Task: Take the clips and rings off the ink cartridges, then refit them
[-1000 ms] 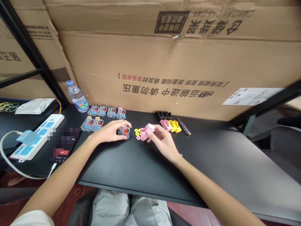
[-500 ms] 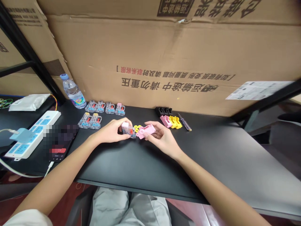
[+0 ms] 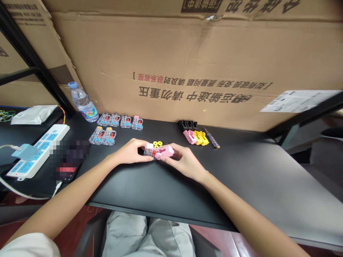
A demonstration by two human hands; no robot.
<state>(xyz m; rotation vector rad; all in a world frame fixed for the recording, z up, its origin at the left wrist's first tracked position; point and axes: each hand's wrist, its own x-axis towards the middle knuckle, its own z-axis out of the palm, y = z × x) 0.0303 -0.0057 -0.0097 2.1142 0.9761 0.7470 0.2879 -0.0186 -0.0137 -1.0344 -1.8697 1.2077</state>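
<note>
My left hand (image 3: 131, 151) is closed around a small clear plastic block (image 3: 149, 150) with red and pink inside. My right hand (image 3: 182, 161) grips a pink plastic piece (image 3: 166, 151). The two parts touch each other just above the black table (image 3: 241, 175), in front of me. Small yellow rings (image 3: 157, 144) lie on the table just behind them. Several finished-looking clear blocks (image 3: 118, 121) sit in two rows to the left rear.
A cardboard box wall (image 3: 187, 64) stands along the table's back. Pink (image 3: 189, 136) and yellow pieces (image 3: 200, 138), black parts (image 3: 187, 125) and a screwdriver (image 3: 211, 138) lie at the rear. A water bottle (image 3: 81, 102), power strip (image 3: 37, 150) and phone (image 3: 68, 160) are on the left.
My left hand lifted the clear block off the table and my right hand brought the pink piece leftward; the two parts now meet between my hands.
</note>
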